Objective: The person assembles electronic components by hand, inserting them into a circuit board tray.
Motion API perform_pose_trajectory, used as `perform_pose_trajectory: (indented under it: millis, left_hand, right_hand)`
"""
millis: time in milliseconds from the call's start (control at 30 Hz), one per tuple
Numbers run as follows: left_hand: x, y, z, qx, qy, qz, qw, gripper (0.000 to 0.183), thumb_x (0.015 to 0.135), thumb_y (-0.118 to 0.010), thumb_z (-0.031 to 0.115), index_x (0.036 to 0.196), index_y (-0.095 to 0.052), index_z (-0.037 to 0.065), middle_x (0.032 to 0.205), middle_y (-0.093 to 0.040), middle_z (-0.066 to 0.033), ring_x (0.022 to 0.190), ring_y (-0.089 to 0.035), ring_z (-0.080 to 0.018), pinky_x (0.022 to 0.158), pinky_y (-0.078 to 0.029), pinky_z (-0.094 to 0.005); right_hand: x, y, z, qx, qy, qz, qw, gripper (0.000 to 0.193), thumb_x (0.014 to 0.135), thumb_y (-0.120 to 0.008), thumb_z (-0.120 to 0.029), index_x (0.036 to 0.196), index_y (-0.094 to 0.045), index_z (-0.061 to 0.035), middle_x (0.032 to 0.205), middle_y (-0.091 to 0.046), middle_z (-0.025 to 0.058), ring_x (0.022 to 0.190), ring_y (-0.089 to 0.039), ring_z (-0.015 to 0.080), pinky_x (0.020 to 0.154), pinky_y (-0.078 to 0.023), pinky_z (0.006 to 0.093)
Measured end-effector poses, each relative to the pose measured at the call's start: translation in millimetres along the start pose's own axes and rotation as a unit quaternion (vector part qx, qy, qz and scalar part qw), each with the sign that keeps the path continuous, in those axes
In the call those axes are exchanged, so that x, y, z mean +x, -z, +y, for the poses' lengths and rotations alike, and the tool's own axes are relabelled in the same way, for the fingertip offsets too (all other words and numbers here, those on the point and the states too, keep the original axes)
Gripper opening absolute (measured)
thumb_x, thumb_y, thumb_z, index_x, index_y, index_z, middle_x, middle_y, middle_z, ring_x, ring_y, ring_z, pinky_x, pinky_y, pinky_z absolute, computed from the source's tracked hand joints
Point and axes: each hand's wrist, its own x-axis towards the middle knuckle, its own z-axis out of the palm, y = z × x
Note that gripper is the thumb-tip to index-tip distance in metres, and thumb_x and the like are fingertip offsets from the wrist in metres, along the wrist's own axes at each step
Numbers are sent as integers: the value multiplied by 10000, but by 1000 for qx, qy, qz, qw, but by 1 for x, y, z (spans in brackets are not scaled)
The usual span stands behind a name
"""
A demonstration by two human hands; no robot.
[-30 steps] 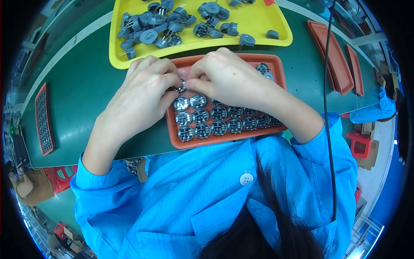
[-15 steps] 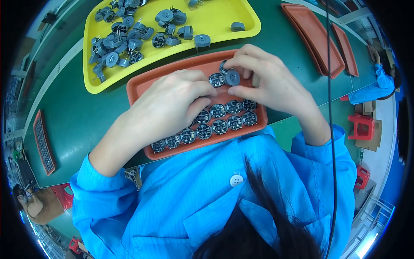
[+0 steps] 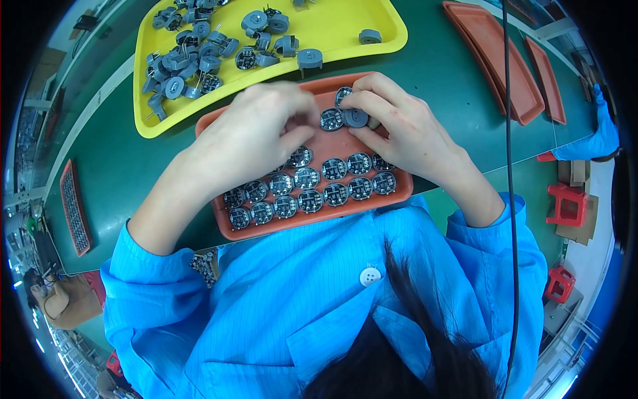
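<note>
On the green table (image 3: 133, 179), a yellow tray (image 3: 335, 28) lies beyond the orange tray (image 3: 339, 141). Above that tray's left half the left hand (image 3: 256, 123) curls, its grip hidden; at the tray's far right the right hand (image 3: 409, 120) frames a grey disc (image 3: 355, 118), grip unclear, and circuit boards (image 3: 310, 200) line the tray's near half.
</note>
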Motion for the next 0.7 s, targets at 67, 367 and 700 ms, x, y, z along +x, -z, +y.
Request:
perform_pose_trajectory:
  millis: [67, 367, 700]
  left_hand:
    - [8, -10, -1, 13, -36, 43, 998, 202, 805, -732, 56, 976, -650, -11, 901, -634, -129, 863, -670, -265, 743, -546, -349]
    - [22, -25, -6, 56, -107, 63, 991, 238, 779, -762, 83, 962, -640, -7, 914, -626, -135, 809, -655, -293, 735, -539, -383]
    - [15, -32, -5, 82, -99, 99, 987, 216, 784, -758, 108, 956, -653, 29, 904, -617, -130, 822, -657, -302, 743, -537, -395]
  right_hand:
    - [0, 0, -1, -3, 6, 0, 1000, 313, 777, -711, -44, 1065, -589, -50, 1046, -552, 111, 915, -636, 316, 760, -560, 401]
    - [2, 12, 7, 32, -25, -65, 997, 170, 796, -694, -44, 943, -632, 15, 1012, -578, 141, 883, -644, 327, 748, -545, 420]
    - [26, 39, 3, 18, -89, -243, 966, 139, 823, -659, -8, 960, -648, 17, 894, -649, 145, 890, -658, 311, 776, -536, 404]
